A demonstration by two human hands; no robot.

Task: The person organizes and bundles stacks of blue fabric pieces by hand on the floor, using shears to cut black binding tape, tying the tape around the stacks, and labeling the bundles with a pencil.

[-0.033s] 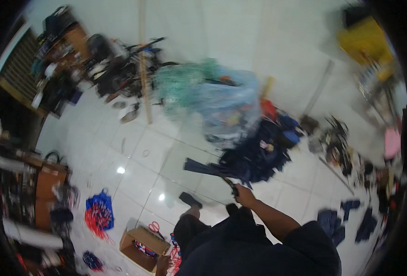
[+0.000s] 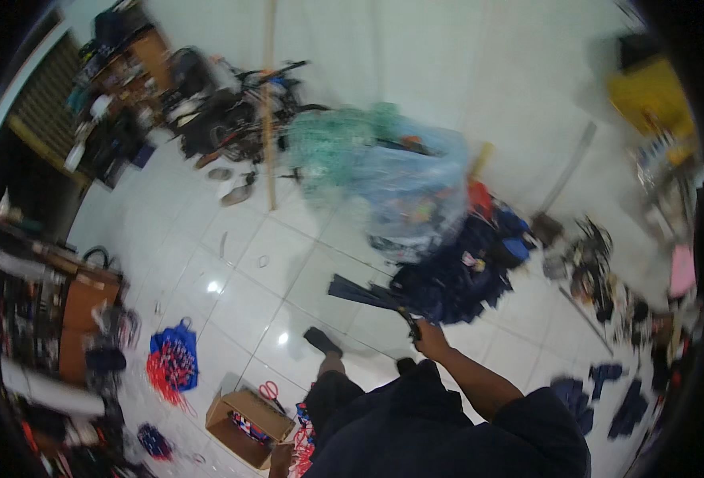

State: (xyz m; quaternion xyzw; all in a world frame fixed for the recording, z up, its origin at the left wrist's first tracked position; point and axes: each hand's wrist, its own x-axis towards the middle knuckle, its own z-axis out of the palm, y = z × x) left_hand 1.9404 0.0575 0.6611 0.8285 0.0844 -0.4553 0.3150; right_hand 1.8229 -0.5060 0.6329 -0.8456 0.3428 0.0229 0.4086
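My right hand (image 2: 432,341) reaches forward, closed round the narrow end of a dark navy bundle (image 2: 364,291). The bundle looks like flat cloth strips flaring out to the left, with a black curved piece at the grip; blur hides its exact kind. Just beyond it lies a heap of dark navy cloth (image 2: 451,279). My left hand (image 2: 281,457) is low at the bottom edge, beside an open cardboard box (image 2: 223,430) with colourful items inside. Its fingers do not show clearly. Red-handled scissors (image 2: 269,391) rest at the box's far edge.
A large bluish plastic bag (image 2: 416,179) and green netting (image 2: 328,147) stand ahead. A blue bag with red cords (image 2: 174,358) lies left. Navy cloth pieces (image 2: 572,398) lie right. A bicycle (image 2: 268,92) and a wooden pole (image 2: 268,143) are by the far wall.
The whole view has shifted slightly, so the far things sit a little farther right. My right hand keeps its hold on the navy bundle, and my left hand stays by the box.
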